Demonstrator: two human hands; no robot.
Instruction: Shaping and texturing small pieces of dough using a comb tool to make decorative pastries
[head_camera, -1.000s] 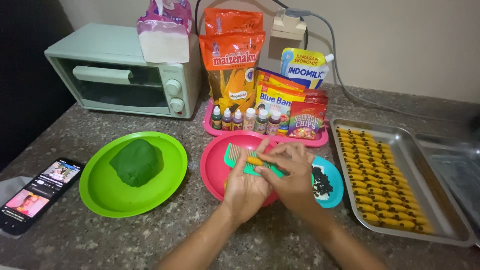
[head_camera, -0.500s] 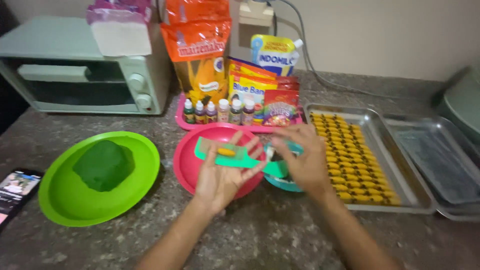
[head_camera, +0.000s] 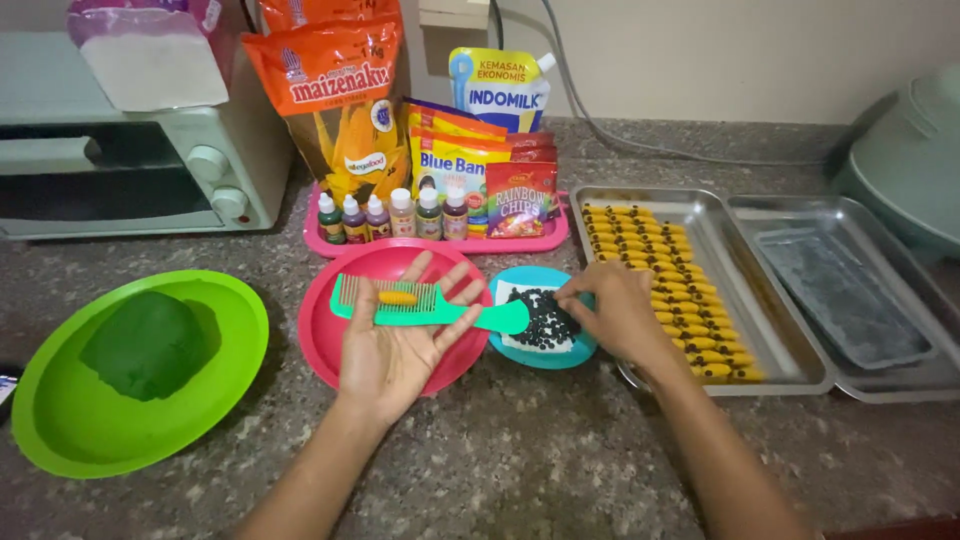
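Over the red plate (head_camera: 330, 345), the open left hand (head_camera: 395, 350) carries a comb (head_camera: 430, 310); the right hand's (head_camera: 615, 315) grip pinches into the blue dish (head_camera: 580, 350) of black chips (head_camera: 545, 320).

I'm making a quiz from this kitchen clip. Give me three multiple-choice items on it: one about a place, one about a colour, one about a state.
1. Where does the small orange dough piece lie?
A. on the green comb
B. in the steel tray
C. in the green bowl

2. What colour is the little dish holding the dark chips?
A. pink
B. blue
C. white

3. How is the left hand held?
A. clenched in a fist
B. flat on the counter
C. open, palm up

Answers: 1 A, the piece sits on the teeth of the green comb across the palm; 2 B, its rim is light blue; 3 C, the fingers are spread under the comb, while the right hand reaches into the chips.
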